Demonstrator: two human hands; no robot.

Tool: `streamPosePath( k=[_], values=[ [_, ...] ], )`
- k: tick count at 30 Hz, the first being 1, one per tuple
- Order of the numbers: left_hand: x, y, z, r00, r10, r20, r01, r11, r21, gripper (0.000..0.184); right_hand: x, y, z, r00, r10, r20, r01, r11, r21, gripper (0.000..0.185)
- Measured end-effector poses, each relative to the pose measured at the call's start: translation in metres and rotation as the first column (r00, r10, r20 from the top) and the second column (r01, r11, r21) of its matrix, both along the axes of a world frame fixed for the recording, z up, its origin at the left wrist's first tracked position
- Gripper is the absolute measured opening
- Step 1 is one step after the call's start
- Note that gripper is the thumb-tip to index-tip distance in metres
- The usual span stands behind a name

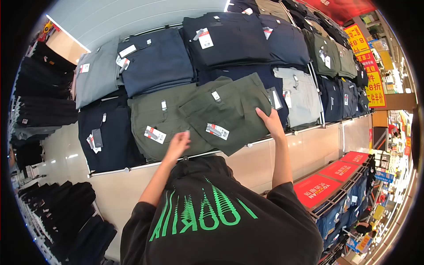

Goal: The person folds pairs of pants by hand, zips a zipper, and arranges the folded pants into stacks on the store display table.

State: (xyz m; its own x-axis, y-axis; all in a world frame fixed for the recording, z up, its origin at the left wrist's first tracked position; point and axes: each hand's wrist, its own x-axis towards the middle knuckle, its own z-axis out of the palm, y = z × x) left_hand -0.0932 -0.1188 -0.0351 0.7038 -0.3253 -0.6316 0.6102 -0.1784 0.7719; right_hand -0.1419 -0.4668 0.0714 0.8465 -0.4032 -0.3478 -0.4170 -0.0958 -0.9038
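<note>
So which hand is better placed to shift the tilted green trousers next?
Probably the right hand: it grasps the trousers by their right edge. The left hand is near their left edge, nothing visible in its grip.

One bare left hand and one bare right hand show, with two red-and-white paper tags on the nearest olive-green trousers, one black green-lettered shirt, three rectangular red signboards at lower right.

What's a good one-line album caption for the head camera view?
The right hand holds folded green trousers, tilted across a similar green pair, with the left hand close by.
</note>
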Motion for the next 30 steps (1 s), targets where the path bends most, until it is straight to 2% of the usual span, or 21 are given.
streamPosePath(
  k=[2, 3, 4, 5, 6, 7, 9, 10, 12, 14, 16, 17, 18, 19, 20, 23, 24, 25, 27, 28, 30],
  values=[
    [-0.008, -0.021, -0.012, 0.991, 0.132, -0.01, -0.132, 0.978, -0.163, 0.071, -0.002, 0.0, 0.002, 0.992, 0.124, -0.031, -0.127, 0.979, -0.158, 0.044],
    [-0.004, -0.028, -0.014, 0.986, 0.161, 0.033, -0.155, 0.977, -0.146, 0.072, -0.006, -0.002, 0.004, 0.983, 0.179, -0.053, -0.186, 0.954, -0.235, 0.044],
    [0.002, -0.035, -0.015, 0.98, 0.187, 0.074, -0.176, 0.976, -0.131, 0.074, -0.011, -0.002, 0.011, 0.967, 0.245, -0.07, -0.253, 0.955, -0.154, 0.042],
    [0.008, -0.043, -0.016, 0.971, 0.212, 0.114, -0.198, 0.973, -0.121, 0.076, -0.016, 0.004, 0.019, 0.935, 0.349, -0.07, -0.355, 0.91, -0.213, 0.04],
    [0.014, -0.05, -0.014, 0.968, 0.241, 0.07, -0.233, 0.966, -0.109, 0.06, -0.019, 0.011, 0.031, 0.889, 0.451, -0.077, -0.454, 0.848, -0.274, 0.038],
    [0.022, -0.052, -0.02, 0.972, 0.233, 0.031, -0.225, 0.961, -0.163, 0.064, -0.024, 0.019, 0.041, 0.832, 0.547, -0.092, -0.544, 0.77, -0.334, 0.036],
    [0.032, -0.049, -0.043, 0.979, 0.198, -0.048, -0.203, 0.942, -0.267, 0.073, -0.034, 0.055, 0.05, 0.716, 0.694, -0.074, -0.577, 0.529, -0.622, 0.03],
    [0.033, -0.045, -0.051, 0.954, 0.212, -0.213, -0.289, 0.843, -0.454, 0.067, -0.036, 0.073, 0.057, 0.644, 0.761, -0.072, -0.638, 0.484, -0.599, 0.031],
    [0.035, -0.034, -0.06, 0.813, 0.142, -0.565, -0.487, 0.698, -0.525, 0.067, -0.036, 0.106, 0.059, 0.553, 0.828, -0.09, -0.712, 0.414, -0.567, 0.033],
    [0.035, -0.032, -0.07, 0.834, 0.126, -0.537, -0.456, 0.704, -0.544, 0.074, -0.036, 0.127, 0.054, 0.515, 0.846, -0.14, -0.75, 0.365, -0.551, 0.035],
    [0.043, -0.033, -0.087, 0.944, 0.174, -0.282, -0.304, 0.794, -0.527, 0.082, -0.036, 0.128, 0.04, 0.619, 0.777, -0.113, -0.63, 0.406, -0.663, 0.037],
    [0.047, -0.032, -0.097, 0.982, 0.188, 0.012, -0.166, 0.893, -0.418, 0.086, -0.034, 0.128, 0.03, 0.664, 0.741, -0.094, -0.564, 0.415, -0.714, 0.037],
    [0.05, -0.028, -0.095, 0.942, 0.153, 0.298, -0.084, 0.97, -0.23, 0.09, -0.036, 0.119, 0.019, 0.708, 0.694, -0.131, -0.578, 0.463, -0.672, 0.042],
    [0.05, -0.031, -0.048, 0.798, 0.054, 0.601, -0.084, 0.996, 0.022, 0.093, -0.038, 0.109, 0.01, 0.752, 0.649, -0.114, -0.538, 0.504, -0.675, 0.044],
    [0.054, -0.033, 0.005, 0.822, -0.008, 0.57, -0.067, 0.992, 0.111, 0.096, -0.04, 0.101, 0.005, 0.812, 0.582, -0.044, -0.475, 0.615, -0.63, 0.041],
    [0.076, -0.029, 0.037, 0.465, -0.361, 0.808, 0.039, 0.92, 0.389, 0.098, -0.04, 0.081, -0.002, 0.947, 0.321, -0.006, -0.285, 0.832, -0.476, 0.032],
    [0.086, -0.03, 0.04, 0.427, -0.425, 0.798, 0.107, 0.9, 0.423, 0.102, -0.038, 0.074, -0.004, 0.974, 0.225, -0.026, -0.214, 0.879, -0.427, 0.028],
    [0.098, -0.033, 0.038, 0.421, -0.513, 0.748, 0.189, 0.856, 0.481, 0.101, -0.034, 0.064, -0.007, 0.981, 0.165, 0.101, -0.113, 0.912, -0.393, 0.026],
    [0.118, -0.041, 0.032, 0.386, -0.669, 0.635, 0.344, 0.743, 0.574, 0.102, -0.027, 0.038, -0.032, 0.983, -0.001, 0.184, 0.073, 0.919, -0.388, 0.034],
    [0.122, -0.047, 0.033, 0.389, -0.734, 0.556, 0.37, 0.678, 0.635, 0.087, -0.024, 0.025, -0.037, 0.989, 0.008, 0.147, 0.041, 0.946, -0.323, 0.036],
    [0.123, -0.05, 0.037, 0.447, -0.713, 0.54, 0.455, 0.701, 0.55, 0.072, -0.018, 0.007, -0.037, 0.997, 0.034, 0.075, -0.02, 0.982, -0.186, 0.041]
  ],
)
